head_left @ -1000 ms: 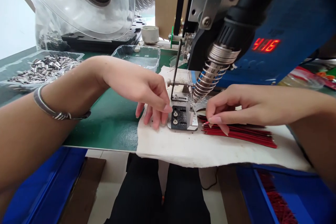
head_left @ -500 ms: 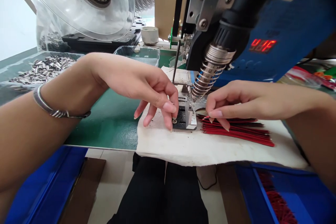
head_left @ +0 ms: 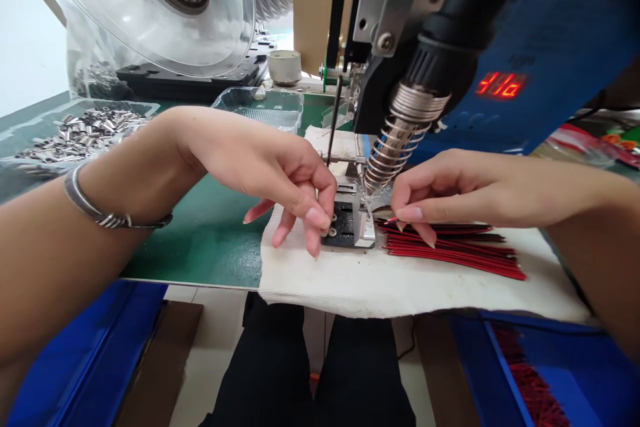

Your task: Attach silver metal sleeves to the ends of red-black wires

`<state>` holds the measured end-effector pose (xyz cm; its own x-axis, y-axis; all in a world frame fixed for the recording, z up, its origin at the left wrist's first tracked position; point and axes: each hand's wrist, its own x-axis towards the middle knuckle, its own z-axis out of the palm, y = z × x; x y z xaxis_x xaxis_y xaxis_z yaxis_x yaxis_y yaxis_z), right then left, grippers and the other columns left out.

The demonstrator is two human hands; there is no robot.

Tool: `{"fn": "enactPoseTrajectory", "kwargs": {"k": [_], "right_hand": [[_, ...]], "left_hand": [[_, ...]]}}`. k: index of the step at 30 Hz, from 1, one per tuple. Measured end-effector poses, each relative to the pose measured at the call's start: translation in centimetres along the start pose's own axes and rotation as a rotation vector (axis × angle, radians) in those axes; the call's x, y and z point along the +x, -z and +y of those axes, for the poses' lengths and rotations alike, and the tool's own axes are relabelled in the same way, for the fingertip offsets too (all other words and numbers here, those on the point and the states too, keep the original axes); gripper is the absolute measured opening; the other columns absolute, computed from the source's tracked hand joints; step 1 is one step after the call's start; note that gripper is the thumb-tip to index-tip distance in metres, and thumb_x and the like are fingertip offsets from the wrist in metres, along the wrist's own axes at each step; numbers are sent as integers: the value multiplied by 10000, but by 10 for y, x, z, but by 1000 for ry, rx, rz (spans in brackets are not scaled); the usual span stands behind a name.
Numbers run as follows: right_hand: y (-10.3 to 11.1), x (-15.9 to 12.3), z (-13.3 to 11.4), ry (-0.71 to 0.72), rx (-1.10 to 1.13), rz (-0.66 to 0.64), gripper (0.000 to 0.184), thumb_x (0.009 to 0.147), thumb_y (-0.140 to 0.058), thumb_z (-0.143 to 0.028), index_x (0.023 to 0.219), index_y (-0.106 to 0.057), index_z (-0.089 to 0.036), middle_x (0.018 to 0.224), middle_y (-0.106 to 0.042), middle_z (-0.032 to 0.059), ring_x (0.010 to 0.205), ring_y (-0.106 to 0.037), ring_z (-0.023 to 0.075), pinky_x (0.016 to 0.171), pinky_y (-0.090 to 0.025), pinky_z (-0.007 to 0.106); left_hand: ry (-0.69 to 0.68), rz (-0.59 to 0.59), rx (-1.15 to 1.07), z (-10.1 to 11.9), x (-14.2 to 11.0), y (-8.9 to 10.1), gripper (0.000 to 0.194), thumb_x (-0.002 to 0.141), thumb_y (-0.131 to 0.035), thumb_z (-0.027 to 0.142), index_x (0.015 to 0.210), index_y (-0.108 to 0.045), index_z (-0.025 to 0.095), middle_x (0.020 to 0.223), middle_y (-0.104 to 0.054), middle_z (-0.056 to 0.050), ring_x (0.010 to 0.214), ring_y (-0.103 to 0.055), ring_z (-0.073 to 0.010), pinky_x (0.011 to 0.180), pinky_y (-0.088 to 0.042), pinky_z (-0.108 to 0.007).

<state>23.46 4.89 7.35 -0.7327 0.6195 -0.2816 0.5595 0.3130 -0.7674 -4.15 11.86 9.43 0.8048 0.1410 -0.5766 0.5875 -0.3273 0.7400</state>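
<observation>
My left hand reaches in from the left, thumb and forefinger pinched together at the left side of a small metal fixture block; what they pinch is too small to make out. My right hand comes from the right and pinches a thin red wire by its tip, right beside the block. Under that hand lies a bundle of red wires on a white cloth. A hot-air nozzle with a coiled spring guard points down at the block.
A blue machine with a red digit display looms at the upper right. Trays of small metal sleeves and a clear plastic tray sit on the green mat. A clear reel stands behind. Blue bins hold red wires below.
My left hand has curled its fingers from resting flat by the block into a pinch at its left side. The right hand has stayed put with the wire tip.
</observation>
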Motion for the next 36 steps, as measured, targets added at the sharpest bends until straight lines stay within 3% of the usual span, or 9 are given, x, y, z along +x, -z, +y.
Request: {"fn": "enactPoseTrajectory", "kwargs": {"k": [9, 17, 27, 31, 36], "right_hand": [[-1, 2, 5, 5, -12, -10, 414, 1080, -604, -542, 876, -691, -192, 740, -693, -16, 612, -510, 94, 608, -374, 261], [-3, 0, -3, -14, 9, -26, 359, 1043, -663, -490, 846, -687, -191, 717, -674, -23, 556, -479, 84, 584, -378, 251], [-4, -2, -3, 8, -7, -46, 394, 1062, -635, -502, 828, -688, -189, 733, -656, -20, 593, -514, 83, 568, -382, 227], [-5, -2, -5, -9, -3, -42, 353, 1041, -662, -463, 820, -676, -189, 698, -625, -33, 558, -473, 80, 566, -373, 234], [-5, -1, -6, -31, -10, -57, 346, 1028, -661, -471, 828, -674, -188, 732, -652, -10, 594, -504, 103, 574, -367, 246]], "left_hand": [[-18, 29, 32, -1, 5, 2, 291, 1085, -595, 414, 917, -659, 186, 993, -857, -102, 672, -781, -174, 449, -462, -178], [4, 23, 56, 1, 6, -1, 395, 1061, -619, 534, 903, -685, 178, 1117, -836, -139, 744, -773, -189, 506, -508, -206], [30, 49, 11, -1, 12, 0, 662, 904, -759, 719, 554, -670, 163, 685, -737, -118, 659, -679, -212, 574, -485, -292], [18, 67, 39, -2, 13, 0, 588, 942, -733, 686, 660, -726, 170, 784, -788, -110, 662, -682, -198, 576, -474, -292], [-45, 45, 60, -4, 13, 0, 363, 1026, -705, 504, 834, -715, 195, 939, -851, -61, 698, -709, -153, 573, -457, -243]]}}
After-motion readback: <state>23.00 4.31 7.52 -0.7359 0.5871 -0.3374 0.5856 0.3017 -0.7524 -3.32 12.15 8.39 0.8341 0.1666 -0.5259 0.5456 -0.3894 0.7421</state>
